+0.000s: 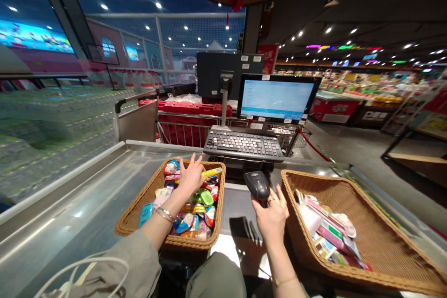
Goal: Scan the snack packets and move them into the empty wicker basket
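Note:
My left hand (pixel 191 178) hovers over a wicker basket (pixel 134 216) full of small colourful packets (pixel 192 209), and a yellow stick-shaped packet (pixel 211 172) runs out from between its fingers. My right hand (pixel 270 216) grips a black handheld barcode scanner (pixel 256 185) and sits between the two baskets. A second, larger wicker basket (pixel 352 207) lies to the right, with a pile of flat pink and white packets (pixel 324 226) at its near left side. A bracelet circles my left wrist.
A steel checkout counter (pixel 70 195) runs beneath the baskets. Straight ahead stand a black keyboard (pixel 243 144) and a lit till monitor (pixel 277 98). Beyond them are a metal cart with red crates (pixel 188 121) and lit supermarket shelves (pixel 366 86). A white cable (pixel 84 272) lies across my left sleeve.

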A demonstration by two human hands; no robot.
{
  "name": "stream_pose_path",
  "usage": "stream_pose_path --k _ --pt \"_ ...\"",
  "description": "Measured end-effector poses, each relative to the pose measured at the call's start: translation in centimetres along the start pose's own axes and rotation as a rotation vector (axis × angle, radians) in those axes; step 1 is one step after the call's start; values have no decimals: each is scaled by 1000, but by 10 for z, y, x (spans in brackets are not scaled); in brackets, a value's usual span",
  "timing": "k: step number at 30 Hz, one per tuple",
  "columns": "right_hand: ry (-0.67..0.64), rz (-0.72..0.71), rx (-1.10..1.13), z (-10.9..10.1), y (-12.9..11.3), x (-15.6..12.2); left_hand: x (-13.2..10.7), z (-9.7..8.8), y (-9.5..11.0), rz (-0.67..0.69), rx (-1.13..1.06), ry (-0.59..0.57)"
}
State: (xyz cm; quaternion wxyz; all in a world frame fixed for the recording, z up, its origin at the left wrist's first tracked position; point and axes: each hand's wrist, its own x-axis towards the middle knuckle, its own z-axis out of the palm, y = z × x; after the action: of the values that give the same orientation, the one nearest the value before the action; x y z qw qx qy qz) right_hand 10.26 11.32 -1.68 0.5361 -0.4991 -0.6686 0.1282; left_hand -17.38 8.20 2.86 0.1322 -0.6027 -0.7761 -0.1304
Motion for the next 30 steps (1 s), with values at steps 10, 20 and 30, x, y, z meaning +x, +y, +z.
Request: stream_pose_path --k 10,20,30 --pt "7 13 8 -8 -1 -2 0 -12 17 66 -6 145" --pt "16 -1 -6 -15 5 -2 6 -14 50 137 -21 217" --pt "19 8 -27 -22 5 1 13 -12 73 163 -65 208"
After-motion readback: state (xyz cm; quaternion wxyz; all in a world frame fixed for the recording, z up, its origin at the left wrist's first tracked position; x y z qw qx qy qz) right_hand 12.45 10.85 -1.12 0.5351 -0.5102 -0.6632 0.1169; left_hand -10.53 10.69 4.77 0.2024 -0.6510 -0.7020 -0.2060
